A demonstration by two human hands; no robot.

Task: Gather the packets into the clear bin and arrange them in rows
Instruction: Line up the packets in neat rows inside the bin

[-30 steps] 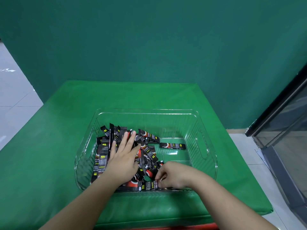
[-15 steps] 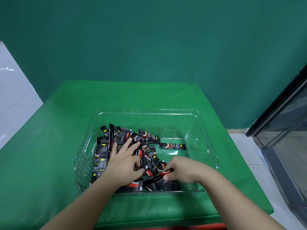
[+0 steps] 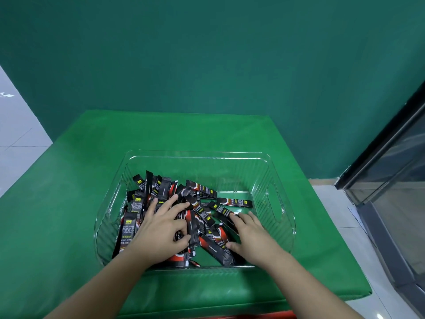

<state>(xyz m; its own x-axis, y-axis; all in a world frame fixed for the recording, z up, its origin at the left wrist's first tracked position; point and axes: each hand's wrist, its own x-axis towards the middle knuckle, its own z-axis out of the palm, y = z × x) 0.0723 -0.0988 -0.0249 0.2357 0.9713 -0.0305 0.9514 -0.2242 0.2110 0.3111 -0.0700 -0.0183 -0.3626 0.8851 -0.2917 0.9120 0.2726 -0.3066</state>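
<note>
Both hands in clear bin (image 3: 195,155): left hand (image 3: 161,233) pinches a packet (image 3: 192,229), right hand (image 3: 250,236) flat, released. Packets prob. light, slippery (grip mid-length).

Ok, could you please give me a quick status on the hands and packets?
Left hand pinching a black packet, right hand open on the pile. Black coffee packets all inside the clear plastic bin, jumbled, no rows. Nothing blocking.
</note>
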